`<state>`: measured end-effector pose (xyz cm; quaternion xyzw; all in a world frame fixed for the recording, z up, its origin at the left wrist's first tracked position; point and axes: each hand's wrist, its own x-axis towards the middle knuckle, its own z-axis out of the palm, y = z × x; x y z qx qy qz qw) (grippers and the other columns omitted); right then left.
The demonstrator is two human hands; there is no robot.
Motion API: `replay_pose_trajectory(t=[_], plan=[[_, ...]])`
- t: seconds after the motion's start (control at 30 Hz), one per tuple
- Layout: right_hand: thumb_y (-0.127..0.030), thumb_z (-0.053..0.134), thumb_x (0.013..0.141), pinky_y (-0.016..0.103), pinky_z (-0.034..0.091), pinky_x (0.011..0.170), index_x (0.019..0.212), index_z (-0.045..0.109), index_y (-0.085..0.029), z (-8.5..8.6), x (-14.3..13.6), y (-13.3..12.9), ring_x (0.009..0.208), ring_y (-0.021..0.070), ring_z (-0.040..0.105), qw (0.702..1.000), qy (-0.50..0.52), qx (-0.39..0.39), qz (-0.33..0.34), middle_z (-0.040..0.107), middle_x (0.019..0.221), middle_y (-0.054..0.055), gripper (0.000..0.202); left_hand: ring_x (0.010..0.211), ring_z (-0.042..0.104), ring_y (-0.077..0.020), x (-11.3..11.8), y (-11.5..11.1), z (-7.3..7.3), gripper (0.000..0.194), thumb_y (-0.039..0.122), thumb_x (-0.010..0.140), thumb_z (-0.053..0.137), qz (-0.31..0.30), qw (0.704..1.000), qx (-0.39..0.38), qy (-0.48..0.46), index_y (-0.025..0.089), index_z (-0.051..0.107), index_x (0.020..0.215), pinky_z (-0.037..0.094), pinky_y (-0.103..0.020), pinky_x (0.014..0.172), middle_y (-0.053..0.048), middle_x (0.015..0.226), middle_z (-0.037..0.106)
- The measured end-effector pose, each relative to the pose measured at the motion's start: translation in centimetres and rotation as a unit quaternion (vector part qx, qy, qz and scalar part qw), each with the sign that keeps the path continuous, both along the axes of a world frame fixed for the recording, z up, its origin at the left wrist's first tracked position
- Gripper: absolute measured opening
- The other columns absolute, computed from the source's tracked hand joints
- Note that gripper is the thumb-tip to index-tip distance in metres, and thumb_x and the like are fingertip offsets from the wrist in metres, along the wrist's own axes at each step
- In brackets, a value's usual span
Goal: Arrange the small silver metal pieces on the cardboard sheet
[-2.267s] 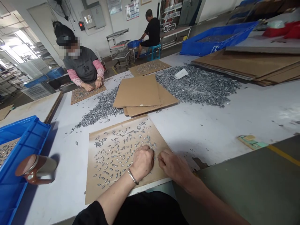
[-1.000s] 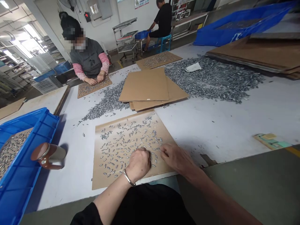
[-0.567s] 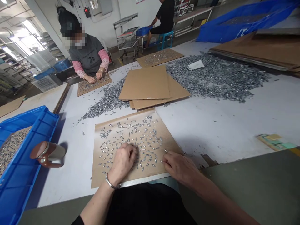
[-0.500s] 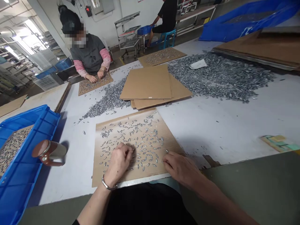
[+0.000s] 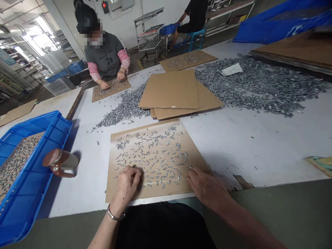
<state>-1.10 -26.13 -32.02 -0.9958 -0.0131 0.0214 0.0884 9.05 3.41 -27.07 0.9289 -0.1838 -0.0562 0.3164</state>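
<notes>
A brown cardboard sheet lies on the white table in front of me, with several small silvery oval metal pieces spread over it. My left hand, with a bracelet on the wrist, rests curled at the sheet's near left, its knuckles against the closest pieces; I cannot see whether anything is inside it. My right hand lies flat at the sheet's near right corner, fingers apart, fingertips touching the cardboard beside the pieces.
A blue crate at the left holds a cardboard loaded with pieces; a brown-lidded mug lies beside it. Stacked cardboard sheets sit mid-table between two heaps of pieces. A co-worker works opposite; another person sits behind.
My left hand has slid leftward across the sheet, from beside the right hand to the near left. The right hand has stayed at the near right corner.
</notes>
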Motion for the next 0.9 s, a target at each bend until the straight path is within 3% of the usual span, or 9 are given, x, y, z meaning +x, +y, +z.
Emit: replay_pose_trajectory(t=[0.1,0.27,0.43,0.6,0.73,0.9], plan=[[-0.019,0.044,0.105,0.031,0.046,0.057,0.083,0.059,-0.021,-0.4,-0.3,-0.3,0.064,0.0180,0.067,0.998,-0.053,0.033,0.019,0.065,0.085,0.004,0.026,0.075,0.062,-0.0199,-0.1,0.0,0.9,0.029,0.038,0.099,0.053,0.014,1.000,-0.015,0.006,0.021,0.073,0.086,0.052,-0.034,0.074,-0.005,0.084,0.064],[-0.013,0.044,0.103,0.031,0.049,0.059,0.081,0.059,-0.020,-0.7,-0.4,-0.3,0.064,0.0173,0.066,0.994,-0.093,0.030,0.047,0.062,0.082,0.003,0.027,0.076,0.064,-0.0204,0.0,0.3,1.2,0.028,0.036,0.099,0.054,0.021,1.000,-0.010,0.003,0.021,0.072,0.085,0.054,-0.035,0.076,-0.005,0.081,0.063],[-0.005,0.044,0.099,0.032,0.048,0.063,0.082,0.063,-0.021,-0.6,-0.3,-0.6,0.063,0.0169,0.061,0.984,-0.131,0.038,0.114,0.063,0.081,0.002,0.030,0.082,0.066,-0.0196,-0.9,-0.8,0.4,0.021,0.028,0.099,0.056,-0.027,0.999,-0.027,-0.027,0.021,0.072,0.087,0.055,-0.034,0.079,-0.005,0.086,0.067],[-0.021,0.040,0.108,0.031,0.049,0.066,0.092,0.069,-0.021,-0.3,-0.7,-0.7,0.068,0.0159,0.064,0.982,-0.144,0.079,0.096,0.066,0.083,0.003,0.033,0.090,0.067,-0.0205,-4.3,-3.9,-0.5,0.014,0.018,0.097,0.060,-0.132,0.991,0.006,-0.013,0.021,0.070,0.088,0.057,-0.036,0.085,-0.006,0.093,0.071],[-0.027,0.033,0.112,0.030,0.050,0.068,0.095,0.069,-0.021,0.4,-1.2,0.2,0.071,0.0142,0.066,0.976,-0.152,0.122,0.092,0.067,0.085,0.003,0.041,0.096,0.067,-0.0252,-6.3,-5.5,-2.1,0.008,0.016,0.095,0.063,-0.119,0.990,0.038,-0.071,0.020,0.070,0.096,0.058,-0.042,0.086,-0.008,0.099,0.071],[-0.031,0.030,0.113,0.028,0.052,0.068,0.096,0.070,-0.022,0.5,-1.2,0.6,0.072,0.0132,0.067,0.970,-0.169,0.158,0.077,0.067,0.084,0.002,0.044,0.084,0.064,-0.0222,-6.4,-6.1,-3.8,0.017,0.009,0.096,0.054,-0.125,0.978,0.085,-0.144,0.019,0.066,0.090,0.058,-0.039,0.078,-0.007,0.092,0.068]])
